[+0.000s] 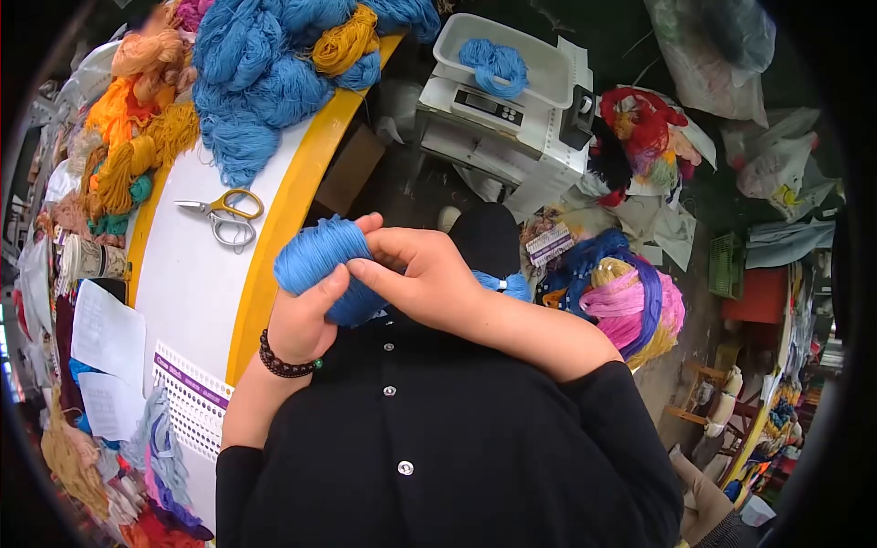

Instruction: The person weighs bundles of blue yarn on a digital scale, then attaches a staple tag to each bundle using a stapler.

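Note:
A thick bundle of blue yarn (315, 257) is held in front of the black shirt, near the table's yellow edge. My left hand (306, 320), with a beaded bracelet at its wrist, is wrapped round the bundle from below. The fingers of my right hand (411, 269) are closed on the bundle's right side, thumb and forefinger pressed together. More blue strands hang under the hands. Scissors (233, 217) with one yellow and one grey handle lie on the white table top, left of the bundle.
Blue skeins (260, 68) lie at the table's far end, with orange and mustard skeins (128, 169) to the left. A scale (489, 110) bears a white tray (548, 82) with blue yarn. Printed cards (192, 393) and papers (108, 333) lie at left. Colourful yarn (630, 301) is piled right.

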The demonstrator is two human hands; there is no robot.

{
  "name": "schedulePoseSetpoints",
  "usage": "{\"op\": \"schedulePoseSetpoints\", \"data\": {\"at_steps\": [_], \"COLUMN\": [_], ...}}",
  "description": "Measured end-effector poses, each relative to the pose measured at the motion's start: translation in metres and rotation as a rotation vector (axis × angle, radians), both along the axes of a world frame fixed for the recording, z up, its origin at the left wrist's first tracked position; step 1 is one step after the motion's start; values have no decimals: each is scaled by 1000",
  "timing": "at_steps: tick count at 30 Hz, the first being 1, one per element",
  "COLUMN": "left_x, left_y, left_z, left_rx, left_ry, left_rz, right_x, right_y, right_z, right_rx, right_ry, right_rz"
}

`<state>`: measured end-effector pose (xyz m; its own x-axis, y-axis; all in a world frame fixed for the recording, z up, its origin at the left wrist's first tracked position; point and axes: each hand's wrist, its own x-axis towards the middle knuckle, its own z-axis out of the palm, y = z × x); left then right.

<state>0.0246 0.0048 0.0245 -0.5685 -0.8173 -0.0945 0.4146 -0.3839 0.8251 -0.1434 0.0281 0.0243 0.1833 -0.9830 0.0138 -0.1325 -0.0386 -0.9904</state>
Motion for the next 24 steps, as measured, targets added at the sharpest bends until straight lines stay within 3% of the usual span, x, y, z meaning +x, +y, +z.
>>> {"op": "schedulePoseSetpoints", "data": {"at_steps": [5,6,10,12,14,16,17,19,21,23,24], "left_x": [3,5,6,7,5,14,23,44,63,98,117], "left_y": [4,4,5,3,0,-4,-10,-21,-28,-46,-57], "left_z": [-2,-4,-17,-17,-12,-9,-10,-13,-7,-7,-9], "left_rx": [-243,-243,-100,-96,139,247,279,225,292,317,342], "left_ry": [-130,-129,-76,-87,113,312,482,593,716,683,706], "left_rz": [114,115,205,215,105,-73,-233,-351,-245,-59,6], "right_x": [2,1,-1,-5,-10,-38,-54,-83,-118,-169,-200], "right_y": [6,7,8,7,4,2,8,22,34,47,55], "right_z": [-3,-2,2,6,11,4,14,43,43,42,43], "right_rx": [-61,2,175,216,379,471,500,481,386,312,509], "right_ry": [-18,-130,-483,-511,-894,-1102,-1073,-486,-43,398,474], "right_rz": [-9,-32,-92,-65,-85,182,291,187,-18,-127,-197]}}
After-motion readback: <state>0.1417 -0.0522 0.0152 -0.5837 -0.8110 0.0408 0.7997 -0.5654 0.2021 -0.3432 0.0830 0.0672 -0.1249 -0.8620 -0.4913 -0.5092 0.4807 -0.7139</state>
